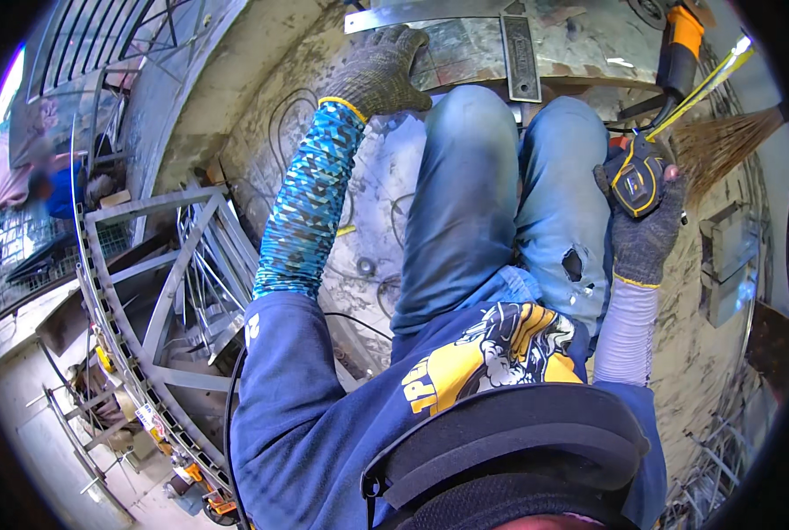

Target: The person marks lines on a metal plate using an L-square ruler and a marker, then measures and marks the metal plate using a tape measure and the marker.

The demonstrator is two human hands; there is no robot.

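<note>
My right hand (655,216), in a grey knit glove, is closed round a yellow and black tape measure (637,179) beside my right knee. Its yellow blade (704,88) is drawn out and slants up to the far right. My left hand (381,72), gloved alike, lies with fingers apart at the edge of a worn metal work surface (461,62); nothing shows in it. Just beyond its fingertips is the silver blade of a metal square (425,13). The square's dark stock (521,57) points toward my knees.
An orange and black angle grinder (682,44) lies at the far right, with a straw broom (730,146) below it. Metal frames and bars (165,327) crowd my left side. A black cable (359,320) runs across the floor. Another person (50,177) is at the far left.
</note>
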